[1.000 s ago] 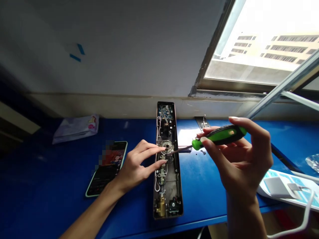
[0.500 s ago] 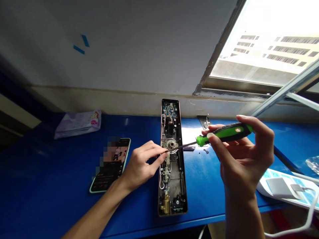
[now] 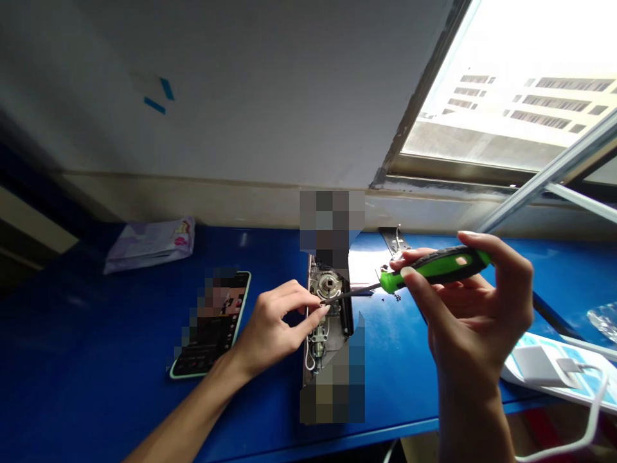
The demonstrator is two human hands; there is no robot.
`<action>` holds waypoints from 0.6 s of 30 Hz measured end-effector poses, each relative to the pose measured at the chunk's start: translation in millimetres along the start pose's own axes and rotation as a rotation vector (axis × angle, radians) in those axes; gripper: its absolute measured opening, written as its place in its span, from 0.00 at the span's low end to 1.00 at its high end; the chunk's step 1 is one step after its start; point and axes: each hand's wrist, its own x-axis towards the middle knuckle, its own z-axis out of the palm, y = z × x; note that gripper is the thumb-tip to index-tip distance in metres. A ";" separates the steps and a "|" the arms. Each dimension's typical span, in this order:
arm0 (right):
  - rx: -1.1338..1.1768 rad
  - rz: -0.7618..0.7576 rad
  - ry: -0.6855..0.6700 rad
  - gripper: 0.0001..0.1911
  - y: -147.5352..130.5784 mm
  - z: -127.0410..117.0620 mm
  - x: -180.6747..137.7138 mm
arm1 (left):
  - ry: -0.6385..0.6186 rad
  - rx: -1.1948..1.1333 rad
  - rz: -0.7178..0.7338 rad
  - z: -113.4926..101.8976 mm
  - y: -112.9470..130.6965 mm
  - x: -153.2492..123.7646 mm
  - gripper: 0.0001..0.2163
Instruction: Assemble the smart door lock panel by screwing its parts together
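An opened electronic door lock (image 3: 330,284) lies lengthwise on the blue table, its round hub, wires and metal parts exposed. Parts of its far and near ends are blurred out. My right hand (image 3: 475,302) grips the handle of a green and black screwdriver (image 3: 436,267), with the shaft slanting down left over the lock. My left hand (image 3: 282,318) is pinched at the screwdriver's tip, just below the hub. Whatever sits between its thumb and forefinger is too small to make out.
Left of the lock lies a phone (image 3: 212,334), with a soft purple packet (image 3: 149,244) behind it. Small dark screws (image 3: 396,297) and a dark plate (image 3: 393,239) lie to the right. A power strip (image 3: 592,379) with a white charger (image 3: 537,365) sits at the right edge.
The screwdriver tip and my left fingertips have shifted slightly down relative to the lock's hub. Both hands keep their grips, and the view has moved a little.
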 end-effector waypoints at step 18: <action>-0.027 -0.007 -0.063 0.33 2.7 -5.0 -4.5 | -0.012 0.116 0.176 -0.9 -0.8 -0.6 0.05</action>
